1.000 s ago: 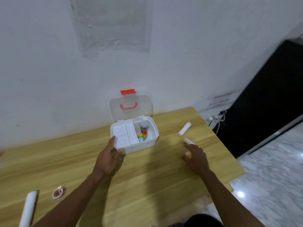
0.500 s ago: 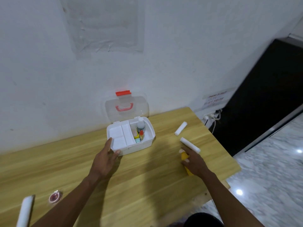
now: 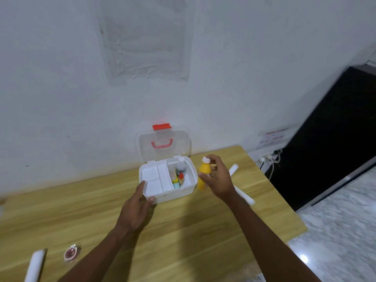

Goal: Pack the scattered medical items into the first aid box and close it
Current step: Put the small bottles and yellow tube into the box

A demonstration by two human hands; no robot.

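Note:
The white first aid box stands open on the wooden table, its clear lid with a red handle leaning back against the wall. Inside its right compartment stand a white bottle, a small red-capped bottle and small packets. My left hand grips the box's front left corner. My right hand holds a yellow bottle with a white cap upright just right of the box. Two white bandage rolls lie to the right, one farther back and one partly behind my wrist.
At the table's near left lie another white roll and a small round red-and-clear item. The wall runs right behind the box. Past the table's right edge are a socket with cables, a dark cabinet and marble floor.
My right hand has picked the yellow bottle up off the table and carried it left and up, close to the box's right side. My left hand still holds the box.

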